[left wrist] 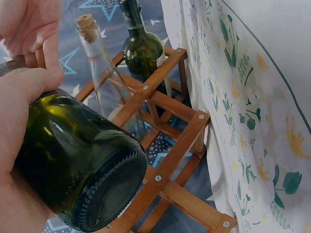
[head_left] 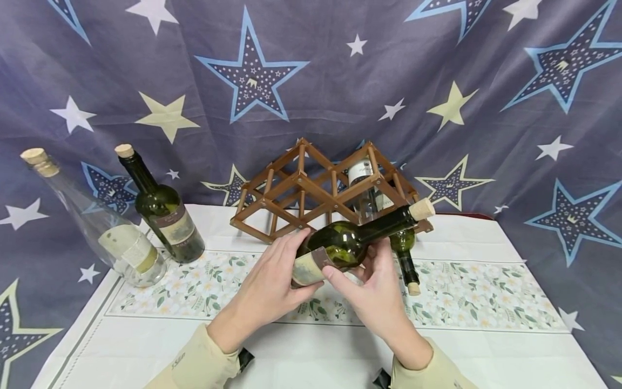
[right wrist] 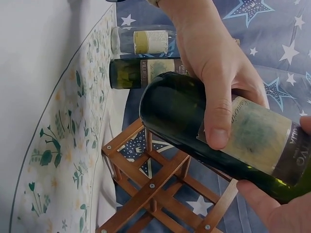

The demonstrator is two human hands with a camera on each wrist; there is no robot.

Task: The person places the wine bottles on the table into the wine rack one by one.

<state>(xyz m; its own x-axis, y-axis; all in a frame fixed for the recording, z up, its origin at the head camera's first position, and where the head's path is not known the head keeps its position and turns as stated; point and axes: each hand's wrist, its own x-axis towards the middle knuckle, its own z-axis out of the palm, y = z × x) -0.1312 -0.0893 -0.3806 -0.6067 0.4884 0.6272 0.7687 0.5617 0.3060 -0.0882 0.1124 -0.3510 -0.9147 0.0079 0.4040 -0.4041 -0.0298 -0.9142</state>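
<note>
A corked dark green wine bottle (head_left: 347,243) lies tilted between both hands, its neck pointing up and to the right in the head view. My left hand (head_left: 269,278) grips its lower body, with the thumb along the label side. Around the shoulder below the neck, my right hand (head_left: 379,294) holds it with thumb and fingers. The left wrist view shows the bottle's ridged base (left wrist: 112,194); its cream and brown label (right wrist: 252,133) faces the right wrist camera. Behind it stands a wooden wine rack (head_left: 301,180), partly hidden by the bottle and hands.
In the rack's right part sit a clear bottle (head_left: 360,171) and a green bottle (head_left: 407,265), the green one's corked neck towards me. At the table's left stand a tall clear corked bottle (head_left: 128,248) and a green labelled bottle (head_left: 177,227). A floral runner (head_left: 486,297) crosses the white tablecloth.
</note>
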